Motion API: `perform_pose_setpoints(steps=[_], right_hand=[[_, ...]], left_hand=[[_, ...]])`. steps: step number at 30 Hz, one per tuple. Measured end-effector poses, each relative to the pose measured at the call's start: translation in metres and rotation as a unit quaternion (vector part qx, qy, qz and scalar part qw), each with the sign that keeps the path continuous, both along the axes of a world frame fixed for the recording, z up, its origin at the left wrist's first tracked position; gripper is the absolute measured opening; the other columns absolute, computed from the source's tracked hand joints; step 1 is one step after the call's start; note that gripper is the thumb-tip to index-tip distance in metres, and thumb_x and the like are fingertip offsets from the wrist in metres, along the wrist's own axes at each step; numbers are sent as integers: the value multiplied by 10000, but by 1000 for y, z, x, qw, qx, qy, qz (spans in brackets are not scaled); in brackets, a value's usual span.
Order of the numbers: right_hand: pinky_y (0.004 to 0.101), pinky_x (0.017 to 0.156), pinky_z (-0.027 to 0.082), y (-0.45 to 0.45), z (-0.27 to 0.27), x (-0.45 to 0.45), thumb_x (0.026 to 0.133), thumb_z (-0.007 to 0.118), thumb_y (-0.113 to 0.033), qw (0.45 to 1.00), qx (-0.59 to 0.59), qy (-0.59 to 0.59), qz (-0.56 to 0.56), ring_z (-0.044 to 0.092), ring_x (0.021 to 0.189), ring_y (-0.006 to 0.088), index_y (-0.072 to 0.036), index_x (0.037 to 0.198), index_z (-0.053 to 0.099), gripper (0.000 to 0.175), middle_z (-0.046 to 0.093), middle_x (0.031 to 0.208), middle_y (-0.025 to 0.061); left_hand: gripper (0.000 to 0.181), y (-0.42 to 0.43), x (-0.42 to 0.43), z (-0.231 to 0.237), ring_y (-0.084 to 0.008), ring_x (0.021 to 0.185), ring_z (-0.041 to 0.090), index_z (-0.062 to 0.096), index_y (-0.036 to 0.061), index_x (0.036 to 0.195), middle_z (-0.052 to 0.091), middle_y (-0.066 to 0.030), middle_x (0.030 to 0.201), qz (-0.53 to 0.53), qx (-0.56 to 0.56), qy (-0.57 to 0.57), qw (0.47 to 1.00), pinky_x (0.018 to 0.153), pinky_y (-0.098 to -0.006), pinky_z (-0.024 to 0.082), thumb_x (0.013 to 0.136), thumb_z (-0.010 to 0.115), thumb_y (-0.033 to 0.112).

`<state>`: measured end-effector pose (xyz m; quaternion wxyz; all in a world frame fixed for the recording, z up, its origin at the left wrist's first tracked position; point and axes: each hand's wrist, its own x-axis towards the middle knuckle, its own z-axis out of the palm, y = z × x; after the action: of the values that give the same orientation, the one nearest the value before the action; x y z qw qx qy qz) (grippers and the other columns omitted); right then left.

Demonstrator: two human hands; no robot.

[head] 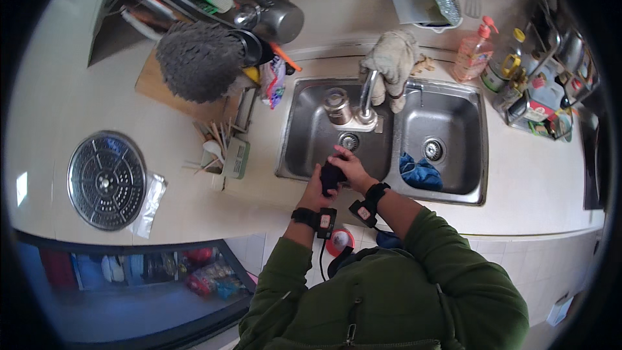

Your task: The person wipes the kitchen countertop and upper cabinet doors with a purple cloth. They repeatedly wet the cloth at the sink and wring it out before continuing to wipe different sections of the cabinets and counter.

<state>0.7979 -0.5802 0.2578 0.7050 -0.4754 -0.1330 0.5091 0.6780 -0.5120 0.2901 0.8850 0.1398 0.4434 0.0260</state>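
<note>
At the front edge of the left sink basin (304, 150), my left hand (316, 193) holds a dark, rounded object (331, 178) whose kind I cannot tell. My right hand (351, 170) rests on its upper right side, with the fingers bent over it and one finger pointing away. Just beyond my hands lies the basin's drain strainer (348, 141). A lidded metal and clear container (337, 107) stands behind the drain, beside the curved faucet (369, 97). A blue wet cloth (420, 173) lies in the front left of the right basin (457, 126).
Grey cloths (391, 61) drape behind the faucet. A pink pump bottle (474, 53), an oil bottle (505, 63) and a condiment rack (539, 102) stand right. Left are a round perforated metal steamer plate (107, 180), a utensil holder (236, 158) and a grey fluffy duster (199, 61). Below-left is an open drawer (146, 311).
</note>
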Motion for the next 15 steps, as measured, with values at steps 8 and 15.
perform_pose_setpoints(steps=[8,15], right_hand=[[277,854,450,24,33,-35,808,714,-204,930,51,-362,23,550,935,155,-105,1147,577,380,578,1041,72],[378,699,501,47,47,-13,869,613,-362,955,-14,-297,-9,648,714,316,-41,891,655,325,667,758,147]], left_hand=[[661,24,-14,10,-103,716,590,585,204,966,605,27,852,3,233,-46,971,506,-226,442,827,292,780],[634,36,24,6,-158,803,589,579,146,1119,615,-30,939,32,391,55,918,602,-316,465,882,356,691]])
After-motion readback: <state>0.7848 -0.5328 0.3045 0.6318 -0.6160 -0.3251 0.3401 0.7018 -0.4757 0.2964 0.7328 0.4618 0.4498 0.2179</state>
